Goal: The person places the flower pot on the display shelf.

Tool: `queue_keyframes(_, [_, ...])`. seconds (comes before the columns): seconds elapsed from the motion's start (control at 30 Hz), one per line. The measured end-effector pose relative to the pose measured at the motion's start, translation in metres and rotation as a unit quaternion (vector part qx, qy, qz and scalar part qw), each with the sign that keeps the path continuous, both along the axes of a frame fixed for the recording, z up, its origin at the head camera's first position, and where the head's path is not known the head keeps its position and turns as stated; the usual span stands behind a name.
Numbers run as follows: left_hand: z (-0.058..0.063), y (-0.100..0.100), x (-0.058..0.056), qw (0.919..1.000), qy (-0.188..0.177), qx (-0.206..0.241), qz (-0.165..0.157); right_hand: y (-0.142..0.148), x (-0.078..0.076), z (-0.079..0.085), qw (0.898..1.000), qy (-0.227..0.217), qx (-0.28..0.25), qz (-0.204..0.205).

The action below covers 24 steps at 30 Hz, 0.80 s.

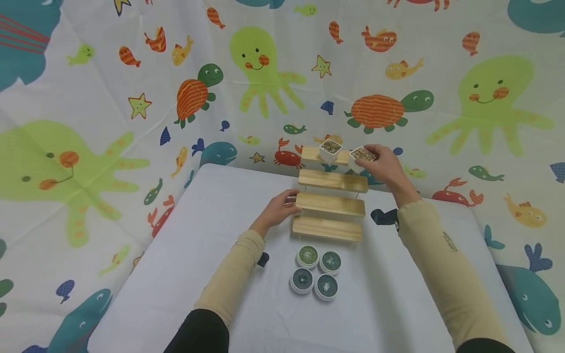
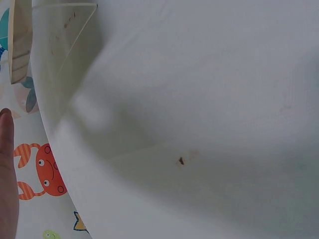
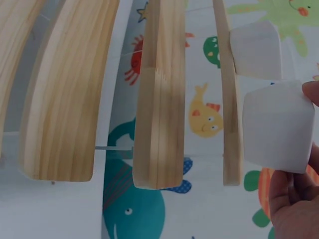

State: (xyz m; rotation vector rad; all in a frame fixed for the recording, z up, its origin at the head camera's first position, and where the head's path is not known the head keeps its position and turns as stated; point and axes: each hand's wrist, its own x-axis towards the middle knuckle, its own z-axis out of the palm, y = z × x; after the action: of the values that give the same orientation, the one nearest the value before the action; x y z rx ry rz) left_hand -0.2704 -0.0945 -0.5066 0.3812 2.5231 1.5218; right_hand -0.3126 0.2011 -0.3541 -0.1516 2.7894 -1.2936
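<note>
Pot (image 1: pixel 356 161), white, square-topped, granule-filled, is pinched in my right hand (image 1: pixel 386 165) at the right end of the topmost board of a four-tier pale-wood rack (image 1: pixel 331 205). My left hand (image 1: pixel 278 208), fingers loosely extended, is at the rack's left side; contact unconfirmed.

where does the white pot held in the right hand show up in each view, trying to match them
Head: the white pot is right of centre, in the right hand.
Left wrist: not in it.
Right wrist: near the right edge, about mid-height.
Shared landmark: the wooden shelf, though the left wrist view shows just part of it, upper left.
</note>
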Motion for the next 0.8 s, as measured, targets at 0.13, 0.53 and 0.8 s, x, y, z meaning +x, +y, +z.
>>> queue_keyframes(0.13, [0.000,-0.001,0.001,1.0000,-0.004,0.006,-0.002,0.000,-0.003,0.000,1.000,-0.001,-0.007,-0.003])
queue_keyframes(0.53, [0.001,0.000,0.001,0.9999,-0.007,0.011,0.000,-0.005,-0.013,-0.001,1.000,0.007,0.005,-0.020])
queue_keyframes(0.8, [0.001,-0.001,0.002,0.9999,-0.008,0.006,0.002,-0.009,-0.015,-0.001,1.000,0.016,0.014,-0.015])
